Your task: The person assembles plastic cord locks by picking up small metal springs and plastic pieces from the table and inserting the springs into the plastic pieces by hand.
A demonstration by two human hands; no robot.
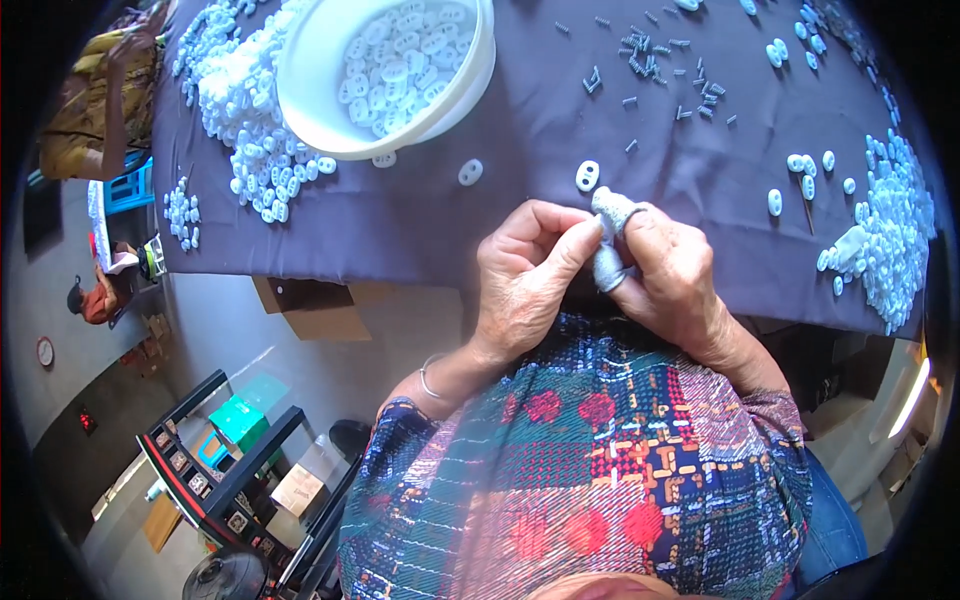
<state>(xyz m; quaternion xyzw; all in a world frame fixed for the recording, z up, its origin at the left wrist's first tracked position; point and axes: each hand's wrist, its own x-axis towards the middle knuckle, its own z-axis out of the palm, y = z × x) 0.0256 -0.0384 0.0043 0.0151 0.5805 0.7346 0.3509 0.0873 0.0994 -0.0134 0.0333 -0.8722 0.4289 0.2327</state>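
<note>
White plastic, oval and two-holed: one such piece just beyond the fingertips. Lies alone on the cloth-covered counter, nearest to both hands. Left hand pinched at thumb and forefinger, other fingers curled in. Right hand clenched likewise, right up against the left, with pale grey covers on thumb and forefinger. Cannot tell whether grasping anything between the tips: too small and too hidden there. Dark coil springs scattered over the purple-grey cloth farther out, some bunched, some single

To the left, a white tub, holding many two-holed pieces. Beside it, a big heap of white parts, spilling toward the near edge; another lone oval between tub and hands. Far right, a second heap of small white parts, with a few loose ones and a thin stick near it. Wears a thin bracelet on the left wrist and a patterned garment. Below the counter's near edge, a cardboard box; beyond its left end, a person in yellow-brown near a blue stool
</note>
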